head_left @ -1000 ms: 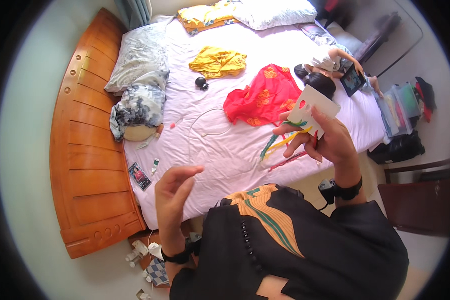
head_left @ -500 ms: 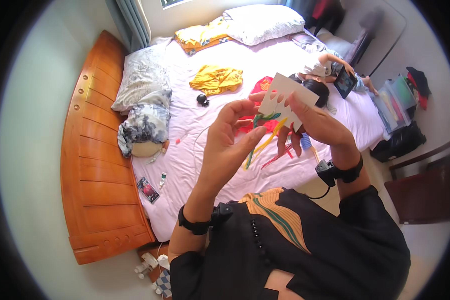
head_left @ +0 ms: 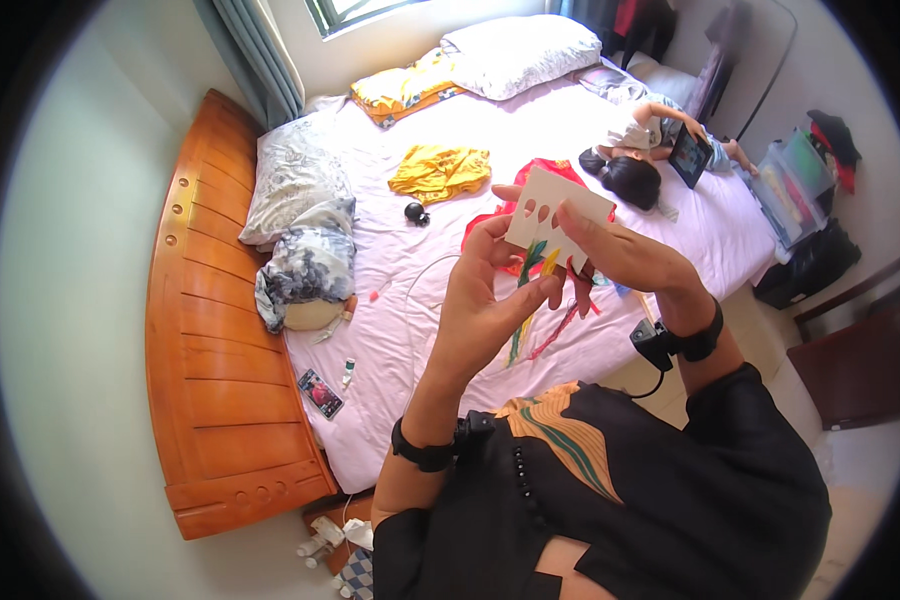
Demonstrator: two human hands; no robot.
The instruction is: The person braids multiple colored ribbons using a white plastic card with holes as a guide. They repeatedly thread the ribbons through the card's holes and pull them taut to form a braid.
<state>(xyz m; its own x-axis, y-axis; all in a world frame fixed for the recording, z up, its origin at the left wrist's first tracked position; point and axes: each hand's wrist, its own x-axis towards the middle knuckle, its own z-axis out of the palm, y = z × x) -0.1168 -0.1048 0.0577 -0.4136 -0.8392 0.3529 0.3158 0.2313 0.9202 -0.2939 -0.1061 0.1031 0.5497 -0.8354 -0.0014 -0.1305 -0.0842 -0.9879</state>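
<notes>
In front of my chest a small white card (head_left: 580, 210) with a row of oval holes is tilted between my hands. My right hand (head_left: 635, 258) grips it from the right, thumb on its face. My left hand (head_left: 475, 305) is closed at the card's left lower side, some fingers behind it and the thumb against the threads. Green thread (head_left: 532, 262) and yellow thread (head_left: 550, 262) hang from the lower edge. Pinkish-red thread (head_left: 554, 336) dangles below the right fingers. Fingertips behind the card are partly hidden.
Below my hands spreads a bed with a pink sheet (head_left: 370, 330). On it lie a red cloth (head_left: 480, 222), a yellow garment (head_left: 440, 172), a small black round object (head_left: 416, 213), a phone (head_left: 320, 393) and a small bottle (head_left: 348, 373). Another person (head_left: 635, 160) lies at far right holding a tablet (head_left: 690, 157).
The card has tipped and sits slightly lower, its holes facing me more plainly. My left thumb has come in against the threads. The whole view has shifted a little.
</notes>
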